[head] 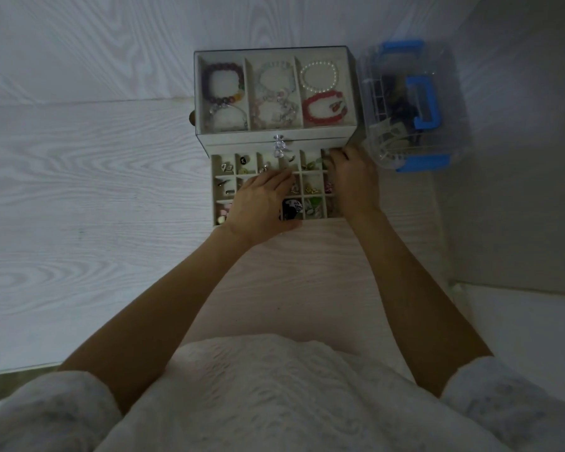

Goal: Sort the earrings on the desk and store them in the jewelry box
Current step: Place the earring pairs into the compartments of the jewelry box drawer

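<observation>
1. Head view: my left hand (261, 203) lay flat, fingers straight, on the open drawer (313, 187) of the jewelry box (271, 132).
2. My right hand (353, 181) touched the drawer's right corner; its grip I could not tell.
3. Earrings (312, 189) sat in compartments; the box stood on a pale wooden desk (95, 190).

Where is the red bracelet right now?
In the head view, the red bracelet lies in the top tray of the jewelry box, in the right compartment, just below the white pearl bracelet and left of the clear box with blue handle.
</observation>
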Available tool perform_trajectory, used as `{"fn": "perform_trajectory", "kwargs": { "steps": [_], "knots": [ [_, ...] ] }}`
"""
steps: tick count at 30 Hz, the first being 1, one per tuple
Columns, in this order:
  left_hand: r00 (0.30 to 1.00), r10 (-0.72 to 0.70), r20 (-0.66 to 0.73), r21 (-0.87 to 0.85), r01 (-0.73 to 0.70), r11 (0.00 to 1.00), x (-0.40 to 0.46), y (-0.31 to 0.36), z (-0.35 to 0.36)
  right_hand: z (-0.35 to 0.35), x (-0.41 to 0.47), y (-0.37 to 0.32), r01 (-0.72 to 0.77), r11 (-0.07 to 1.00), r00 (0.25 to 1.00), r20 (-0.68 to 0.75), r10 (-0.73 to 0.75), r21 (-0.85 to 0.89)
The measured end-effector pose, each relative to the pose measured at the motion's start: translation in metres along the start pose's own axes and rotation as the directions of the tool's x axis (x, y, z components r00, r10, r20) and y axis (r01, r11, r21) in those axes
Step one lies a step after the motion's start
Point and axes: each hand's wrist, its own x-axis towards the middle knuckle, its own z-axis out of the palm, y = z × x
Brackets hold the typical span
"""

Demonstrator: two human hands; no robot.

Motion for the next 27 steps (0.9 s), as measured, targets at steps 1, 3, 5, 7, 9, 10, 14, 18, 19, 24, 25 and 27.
{"fn": "perform_trajectory", "kwargs": {
  "steps": [1, 3, 5, 7, 9, 10, 14, 18, 19, 24, 25, 27],
  "knots": [
    [1.0, 0.0, -0.005, -0.006, 0.0, 1.0, 0.0, 0.0, 0.0, -0.005, -0.002, -0.002, -0.011, 0.999, 1.0, 0.006, 0.01, 0.043],
    [1.0, -0.001, -0.009, -0.011, 0.001, 1.0, 0.0, 0.0, 0.0, -0.012, -0.011, -0.002, -0.027, 0.994, 0.999, -0.025, 0.03, 0.11],
    [1.0, -0.002, -0.005, -0.007, 0.002, 1.0, 0.001, 0.0, 0.0, -0.019, -0.023, -0.001, -0.046, 0.988, 0.995, -0.078, 0.058, 0.146],
    [1.0, -0.002, -0.001, -0.005, 0.002, 1.0, 0.001, 0.0, 0.0, -0.021, -0.033, 0.001, -0.064, 0.99, 0.994, -0.083, 0.074, 0.127],
    [1.0, -0.001, 0.002, -0.009, 0.001, 1.0, 0.0, 0.001, 0.0, -0.018, -0.034, 0.001, -0.083, 0.993, 0.995, -0.052, 0.088, 0.087],
    [1.0, -0.001, 0.004, -0.01, 0.001, 1.0, 0.0, 0.001, 0.0, -0.015, -0.032, 0.0, -0.088, 0.994, 0.995, -0.041, 0.091, 0.068],
    [1.0, 0.005, 0.003, -0.003, -0.005, 1.0, 0.0, 0.001, -0.002, -0.008, -0.019, -0.004, -0.048, 0.999, 0.998, -0.034, 0.048, 0.011],
    [1.0, 0.007, -0.008, -0.007, -0.007, 1.0, 0.001, 0.001, -0.002, -0.007, -0.007, -0.009, -0.098, 0.995, 0.995, 0.006, 0.098, 0.035],
    [1.0, 0.008, -0.009, -0.006, -0.008, 1.0, 0.001, 0.001, -0.002, -0.008, -0.005, -0.009, -0.122, 0.991, 0.992, -0.002, 0.122, 0.048],
    [1.0, 0.003, -0.018, -0.013, -0.003, 1.0, 0.001, 0.0, 0.0, -0.007, -0.01, -0.012, -0.056, 0.993, 0.997, -0.038, 0.06, 0.101],
    [1.0, 0.004, -0.023, -0.014, -0.004, 1.0, 0.001, 0.0, 0.0, -0.005, -0.012, -0.011, -0.032, 0.996, 0.999, -0.034, 0.035, 0.089],
    [1.0, 0.006, -0.029, -0.014, -0.006, 1.0, 0.001, 0.0, 0.0, -0.002, -0.014, -0.009, 0.004, 0.999, 0.999, -0.034, -0.003, 0.032]
  ]
}}
